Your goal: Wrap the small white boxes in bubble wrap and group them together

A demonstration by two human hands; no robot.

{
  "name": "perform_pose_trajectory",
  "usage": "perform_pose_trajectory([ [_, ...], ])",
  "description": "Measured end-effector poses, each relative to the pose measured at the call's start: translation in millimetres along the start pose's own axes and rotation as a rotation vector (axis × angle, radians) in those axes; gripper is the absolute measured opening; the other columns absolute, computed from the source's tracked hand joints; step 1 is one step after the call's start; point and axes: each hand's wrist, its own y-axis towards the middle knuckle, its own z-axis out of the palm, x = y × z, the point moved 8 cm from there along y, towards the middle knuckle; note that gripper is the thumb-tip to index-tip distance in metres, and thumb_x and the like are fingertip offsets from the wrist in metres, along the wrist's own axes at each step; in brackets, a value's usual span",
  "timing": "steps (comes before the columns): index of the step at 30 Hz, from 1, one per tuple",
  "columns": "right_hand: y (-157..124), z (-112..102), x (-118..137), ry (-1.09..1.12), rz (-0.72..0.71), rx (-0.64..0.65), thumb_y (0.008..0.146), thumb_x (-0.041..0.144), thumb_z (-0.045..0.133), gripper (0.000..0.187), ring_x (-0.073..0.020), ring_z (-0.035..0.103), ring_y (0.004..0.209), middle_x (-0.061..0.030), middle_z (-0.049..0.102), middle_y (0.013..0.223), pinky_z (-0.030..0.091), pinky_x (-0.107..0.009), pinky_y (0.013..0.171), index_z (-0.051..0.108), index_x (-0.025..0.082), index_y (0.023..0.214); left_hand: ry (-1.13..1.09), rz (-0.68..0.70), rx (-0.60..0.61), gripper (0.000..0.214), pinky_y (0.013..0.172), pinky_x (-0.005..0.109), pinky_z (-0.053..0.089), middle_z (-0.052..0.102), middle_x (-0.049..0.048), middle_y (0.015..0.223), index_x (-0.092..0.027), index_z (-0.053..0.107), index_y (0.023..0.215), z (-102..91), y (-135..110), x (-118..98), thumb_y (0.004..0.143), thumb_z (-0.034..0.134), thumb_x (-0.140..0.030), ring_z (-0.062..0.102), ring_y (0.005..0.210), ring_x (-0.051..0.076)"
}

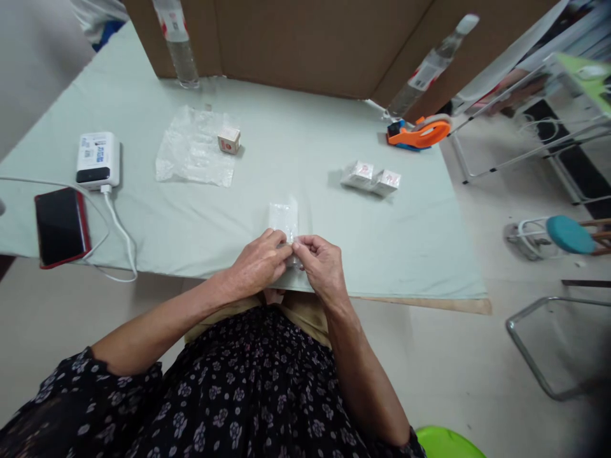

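The person appears to be working at the near end of a clear, rectangular bubble-plastic packet (pixel 283 215), which lies on the pale green cloth-covered bench (pixel 305 143) close to its near edge. The left hand (pixel 260 257) is curled, its fingers gripping the packet; the right hand (pixel 322 261) pinches it between thumb and forefinger. The next move seems to call for a light, steady hold from both hands, lest the film slip. What is inside cannot be told.

Counted from the hands: one crumpled clear plastic sheet (pixel 188 156) toward ten o'clock, with one small pale cardboard box (pixel 229 141) at its edge, at eleven; two small white boxes in clear wrap (pixel 372 178) side by side at two; beyond them, one orange-and-blue tape dispenser (pixel 417 135); two clear plastic bottles (pixel 184 63), at eleven and one.
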Motion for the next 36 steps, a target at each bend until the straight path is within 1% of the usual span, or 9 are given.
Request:
perform_pose_trajectory([
  [5,-5.5,1.6,11.0,-0.089,-0.012,0.116,0.082,0.032,0.059,0.027,-0.0141,0.061,0.059,-0.0041,0.072,0.075,0.052,-0.029,0.061,0.073,0.014,0.097,-0.156,-0.057,-0.065,0.016,0.084,0.036,0.052,0.064,0.0072,0.097,-0.017,0.059,0.105,-2.9,-1.7,3.7,0.091,0.052,-0.013,0.056,0.095,0.022],
  [9,-5.3,3.0,20.9,-0.221,-0.082,0.257,0.086,0.025,0.054,0.029,-0.0147,0.063,0.064,-0.0036,0.072,0.078,0.052,-0.031,0.069,0.073,0.014,0.105,-0.216,-0.101,-0.125,0.035,0.087,0.039,0.053,0.065,0.008,0.105,-0.017,0.053,0.119,-0.2,-3.3,7.3,0.085,0.056,-0.01,0.057,0.1,0.023],
  [14,-5.4,10.2,31.1,-0.483,-0.249,0.353,0.08,0.014,0.06,0.03,-0.0167,0.063,0.078,-0.0045,0.073,0.092,0.049,-0.03,0.075,0.071,0.019,0.108,-0.329,-0.143,-0.216,0.047,0.093,0.041,0.052,0.065,0.0097,0.116,-0.018,0.05,0.127,-1.3,-10.1,13.8,0.081,0.057,-0.01,0.059,0.105,0.023],
  [17,-9.3,13.5,31.7,-0.62,-0.272,0.342,0.085,0.016,0.06,0.03,-0.0184,0.063,0.084,-0.0066,0.072,0.101,0.047,-0.032,0.077,0.068,0.02,0.113,-0.445,-0.229,-0.262,0.045,0.088,0.037,0.053,0.065,0.0078,0.111,-0.018,0.054,0.12,-4.5,-13.2,18.1,0.076,0.06,-0.01,0.061,0.093,0.019],
  [22,-13.6,14.6,33.1,-0.737,-0.286,0.335,0.087,0.015,0.057,0.029,-0.0194,0.063,0.089,-0.0066,0.071,0.103,0.045,-0.032,0.078,0.068,0.022,0.113,-0.487,-0.42,-0.345,0.013,0.079,0.032,0.051,0.062,0.002,0.088,-0.018,0.059,0.089,-6.1,-9.5,24.0,0.078,0.063,-0.013,0.057,0.079,0.015],
  [28,0.4,7.7,30.8,-0.442,-0.273,0.525,0.082,0.021,0.063,0.029,-0.0146,0.06,0.078,-0.0029,0.069,0.09,0.046,-0.028,0.07,0.07,0.02,0.111,-0.461,-0.462,-0.275,0.013,0.074,0.029,0.048,0.056,-0.001,0.081,-0.019,0.055,0.079,2.1,-1.0,26.8,0.076,0.061,-0.008,0.053,0.073,0.013],
  [30,14.5,-4.3,25.5,-0.305,-0.227,0.464,0.081,0.027,0.065,0.025,-0.0139,0.061,0.074,-0.0018,0.068,0.083,0.048,-0.026,0.066,0.072,0.018,0.104,-0.446,-0.467,-0.262,0.012,0.074,0.03,0.048,0.056,-0.0007,0.082,-0.019,0.054,0.079,2.8,-1.6,26.7,0.076,0.061,-0.009,0.053,0.073,0.014],
  [33,40.5,-27.5,3.1,-0.17,-0.021,0.263,0.079,0.033,0.067,0.023,-0.0132,0.061,0.06,-0.0006,0.065,0.069,0.044,-0.022,0.049,0.069,0.015,0.093,-0.444,-0.476,-0.259,0.013,0.076,0.032,0.05,0.057,0.0004,0.087,-0.019,0.054,0.084,3.0,-2.7,25.5,0.077,0.062,-0.012,0.054,0.076,0.014],
  [36,57.2,-28.0,-18.6,-0.097,0.191,0.262,0.074,0.031,0.072,0.022,-0.0132,0.064,0.052,-0.0036,0.068,0.071,0.036,-0.018,0.034,0.066,0.014,0.086,-0.459,-0.489,-0.25,0.019,0.078,0.034,0.051,0.058,0.0011,0.091,-0.02,0.053,0.09,3.5,-2.1,25.3,0.076,0.062,-0.013,0.056,0.079,0.015],
])
